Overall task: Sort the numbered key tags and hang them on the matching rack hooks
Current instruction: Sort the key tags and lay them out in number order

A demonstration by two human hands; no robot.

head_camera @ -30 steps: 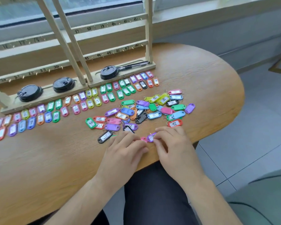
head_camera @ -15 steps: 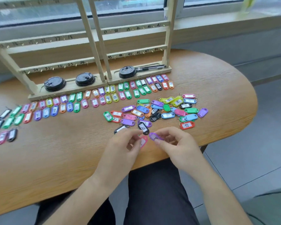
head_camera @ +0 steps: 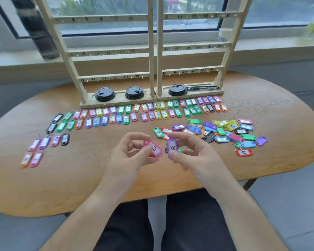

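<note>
A wide band of bare wood is running along the near edge of the table (head_camera: 65,182), leaving free passage there, while only a narrow gap is showing between the pink tag (head_camera: 154,149) in the left hand (head_camera: 129,158) and the purple tag (head_camera: 171,148) in the right hand (head_camera: 194,156). Farther in, 2 rows of sorted tags (head_camera: 152,113) are lying just before the rack (head_camera: 151,51), a loose pile of tags (head_camera: 225,131) is crowding the right side and a smaller group (head_camera: 43,143) is occupying the left. 3 black lids (head_camera: 105,94) and a pen (head_camera: 201,87) are sitting on the rack base under the lowest hook rails.
</note>
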